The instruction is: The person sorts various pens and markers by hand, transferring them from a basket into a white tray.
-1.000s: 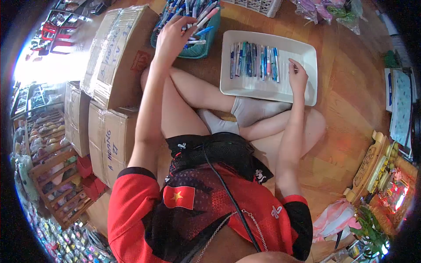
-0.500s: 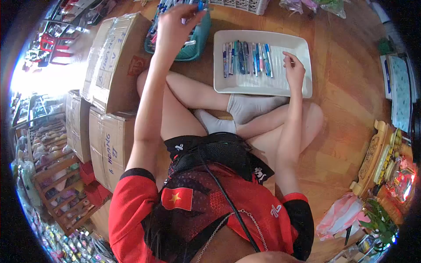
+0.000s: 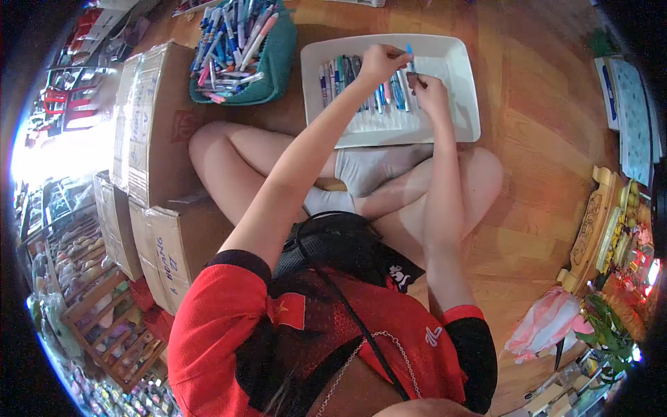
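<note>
My left hand [image 3: 384, 64] is over the white tray [image 3: 460, 128], its fingertips pinched on a pen [image 3: 410, 51] with a bright blue end. Just below, the curled fingers of my right hand [image 3: 433, 96] meet the lower part of the same pen, which they partly hide. Several pens [image 3: 334, 78] lie side by side in a row in the tray, partly covered by my left hand and wrist. To the left stands a teal basket [image 3: 279, 66] heaped with loose pens and markers [image 3: 233, 38].
Cardboard boxes [image 3: 156, 118] are stacked at the left, close to my left knee. My crossed legs [image 3: 458, 187] border the tray's near side. On the wooden floor [image 3: 535, 139] at the right are a carved wooden piece [image 3: 587, 229] and a pink-and-white plastic bag [image 3: 545, 323].
My left hand has moved right from above the basket to the tray, bringing a blue-ended pen. My right hand has shifted left to meet it. The view has also shifted slightly.
</note>
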`<action>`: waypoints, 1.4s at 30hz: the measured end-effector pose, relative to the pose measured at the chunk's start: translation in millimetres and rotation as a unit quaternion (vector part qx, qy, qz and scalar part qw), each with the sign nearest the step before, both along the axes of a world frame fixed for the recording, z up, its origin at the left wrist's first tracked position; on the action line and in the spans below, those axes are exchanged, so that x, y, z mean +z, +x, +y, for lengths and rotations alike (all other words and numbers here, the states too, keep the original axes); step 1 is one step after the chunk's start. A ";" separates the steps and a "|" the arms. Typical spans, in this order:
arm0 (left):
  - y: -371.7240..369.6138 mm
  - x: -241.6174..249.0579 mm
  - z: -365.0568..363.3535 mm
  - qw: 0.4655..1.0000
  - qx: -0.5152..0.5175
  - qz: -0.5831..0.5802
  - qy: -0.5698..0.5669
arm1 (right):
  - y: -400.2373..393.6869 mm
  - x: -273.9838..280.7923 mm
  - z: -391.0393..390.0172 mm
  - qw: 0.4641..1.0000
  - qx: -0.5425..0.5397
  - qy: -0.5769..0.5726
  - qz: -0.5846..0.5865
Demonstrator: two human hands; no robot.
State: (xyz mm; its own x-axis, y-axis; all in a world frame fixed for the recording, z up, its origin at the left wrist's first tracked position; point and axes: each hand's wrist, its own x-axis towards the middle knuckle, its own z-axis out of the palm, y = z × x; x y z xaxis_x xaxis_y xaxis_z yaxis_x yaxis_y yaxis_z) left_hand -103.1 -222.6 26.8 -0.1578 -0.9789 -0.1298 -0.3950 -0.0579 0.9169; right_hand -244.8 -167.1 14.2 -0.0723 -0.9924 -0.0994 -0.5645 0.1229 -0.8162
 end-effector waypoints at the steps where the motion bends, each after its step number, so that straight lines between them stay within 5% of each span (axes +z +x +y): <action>1: -3.0 -44.1 -11.5 0.994 0.000 -0.033 -0.101 | -1.4 -4.3 -1.8 0.999 -0.017 -0.005 0.042; 4: -0.5 -42.9 6.1 0.981 -0.041 -0.105 -0.158 | -0.2 -26.2 -11.2 0.989 -0.035 -0.014 0.146; 5: 1.1 -32.6 14.1 0.984 -0.052 -0.140 -0.097 | 2.0 -33.8 -14.2 0.984 -0.035 -0.016 0.176; 8: 6.4 -39.9 22.9 0.991 -0.021 -0.076 -0.104 | 11.9 -47.2 -15.7 0.978 -0.063 -0.110 0.169; 15: 23.3 -29.7 50.9 0.987 -0.020 -0.075 -0.140 | 22.4 -49.4 -9.6 0.979 -0.090 -0.119 0.140; 18: 34.7 -6.6 64.8 0.989 -0.031 -0.030 -0.138 | 24.5 -43.9 -11.5 0.990 -0.078 -0.056 0.105; 22: 70.0 67.8 81.8 0.956 -0.044 -0.061 -0.283 | 26.8 -46.4 -10.6 0.985 -0.102 -0.077 0.120; 26: 125.2 148.6 75.3 0.886 0.037 -0.231 -0.401 | 23.1 -39.8 -11.8 0.969 -0.111 -0.151 0.159; 28: 156.1 151.2 52.8 0.886 0.109 -0.318 -0.318 | 25.7 -19.8 -7.4 0.979 -0.107 -0.130 0.113; 31: 188.8 123.4 19.8 0.780 0.109 -0.507 -0.349 | 27.7 -7.3 -1.7 0.984 -0.087 -0.130 0.081; 40: 178.1 123.9 1.0 0.775 0.100 -0.586 -0.217 | 30.8 -1.8 -0.1 0.991 -0.027 -0.117 0.054; 42: 174.8 137.1 4.4 0.804 0.097 -0.521 -0.270 | 29.7 3.5 0.0 0.993 -0.020 -0.113 0.025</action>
State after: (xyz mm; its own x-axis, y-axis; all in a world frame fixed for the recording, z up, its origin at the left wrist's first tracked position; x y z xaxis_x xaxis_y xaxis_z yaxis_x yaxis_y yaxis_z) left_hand 71.7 -218.2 163.9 -0.0767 -0.9304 0.3584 -0.9964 0.0848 0.0068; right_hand -215.0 -167.2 17.7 -0.1119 -0.9851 0.1306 -0.6037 -0.0370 -0.7963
